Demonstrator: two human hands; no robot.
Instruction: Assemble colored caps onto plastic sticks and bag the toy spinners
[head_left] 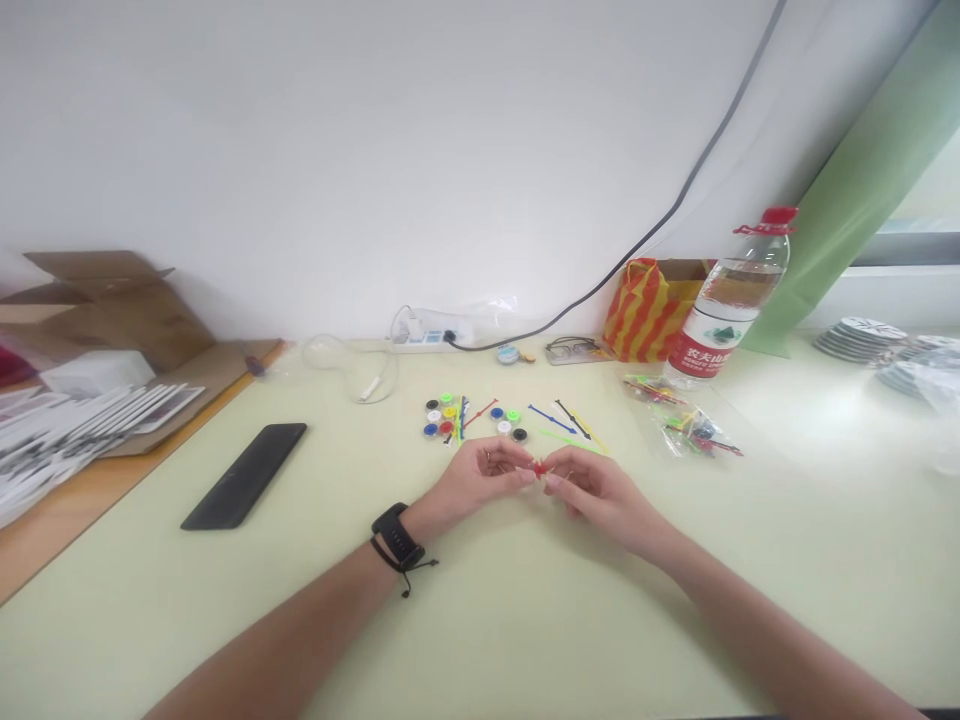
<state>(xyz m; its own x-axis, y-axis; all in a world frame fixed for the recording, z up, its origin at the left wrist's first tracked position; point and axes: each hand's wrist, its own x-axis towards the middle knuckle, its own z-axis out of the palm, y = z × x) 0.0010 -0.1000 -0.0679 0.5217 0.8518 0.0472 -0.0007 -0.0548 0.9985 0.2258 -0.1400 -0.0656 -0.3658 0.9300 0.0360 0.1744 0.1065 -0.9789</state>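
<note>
Between my fingertips is a small red plastic piece (538, 469), too small for its exact kind to show. My left hand (491, 470) pinches it from the left, and my right hand (589, 485) pinches it from the right. Just beyond the hands lie several small round plastic discs (497, 413) in blue, green, white, black, yellow and red. Thin coloured plastic rods (553, 418) rest beside them, with a red rod (481, 411) between the two groups of discs.
A black flat case (246, 476) lies at left, near white cards (90, 430) and a cardboard box (112, 300). Behind are a power strip (427, 335) and cable. At right stand a water bottle (724, 310), a striped bag (645, 310) and clear bags of parts (694, 432).
</note>
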